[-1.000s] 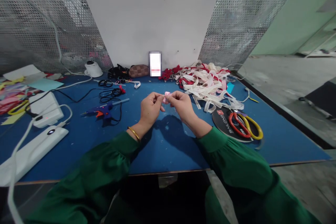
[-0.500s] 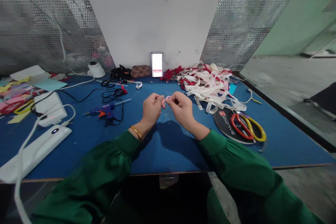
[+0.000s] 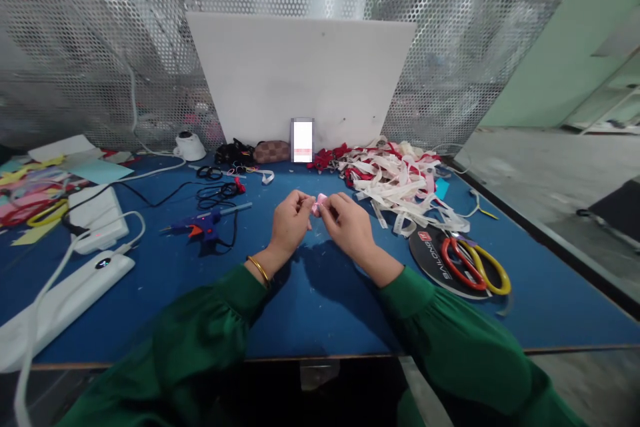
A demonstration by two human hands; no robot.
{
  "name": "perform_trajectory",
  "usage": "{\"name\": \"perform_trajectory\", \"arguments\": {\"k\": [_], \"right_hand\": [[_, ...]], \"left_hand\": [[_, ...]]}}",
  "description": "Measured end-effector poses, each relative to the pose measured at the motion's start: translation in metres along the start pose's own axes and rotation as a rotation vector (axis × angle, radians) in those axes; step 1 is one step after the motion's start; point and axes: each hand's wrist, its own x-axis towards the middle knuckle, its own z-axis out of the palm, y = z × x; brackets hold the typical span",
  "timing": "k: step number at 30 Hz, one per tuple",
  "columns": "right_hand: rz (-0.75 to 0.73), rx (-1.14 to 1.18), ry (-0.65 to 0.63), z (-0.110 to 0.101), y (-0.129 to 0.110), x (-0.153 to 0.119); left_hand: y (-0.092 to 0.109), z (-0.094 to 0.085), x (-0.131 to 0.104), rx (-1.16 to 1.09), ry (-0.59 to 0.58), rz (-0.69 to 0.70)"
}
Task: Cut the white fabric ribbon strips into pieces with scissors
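Note:
A small pink ribbon piece (image 3: 320, 199), looped like a bow, is pinched between my two hands above the middle of the blue table. My left hand (image 3: 291, 219) grips its left side with thumb and forefinger. On its right side, my right hand (image 3: 347, 221) pinches it the same way. Fingertips cover much of the ribbon, so its full shape is hidden. Both hands are closed and nearly touch each other.
On the left lie a blue glue gun (image 3: 203, 225), a white power strip (image 3: 65, 307) and cables. To the right, scissors (image 3: 463, 263) with red and yellow handles rest on a black disc (image 3: 425, 250). Behind are a ribbon heap (image 3: 400, 180) and a lit phone (image 3: 303, 140).
The camera view has tilted up, so everything sits lower in the picture. The pink ribbon shows more between my fingertips, its loop standing up. Both hands keep hold of it.

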Motion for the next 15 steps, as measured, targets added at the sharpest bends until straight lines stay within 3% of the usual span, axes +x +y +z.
{"name": "perform_trajectory", "arguments": {"k": [4, 11, 15], "right_hand": [[-0.017, -0.137, -0.040, 0.0000, -0.0020, -0.0001], [-0.038, -0.222, -0.120, 0.0031, -0.0004, 0.0002], [-0.049, -0.208, -0.152, 0.0035, 0.0009, 0.0000]], "left_hand": [[-0.0034, 0.0025, -0.0005, -0.031, 0.002, -0.030], [-0.0029, 0.0029, 0.0028, -0.239, -0.006, -0.213], [-0.0007, 0.0004, 0.0048, -0.286, -0.103, -0.313]]}}
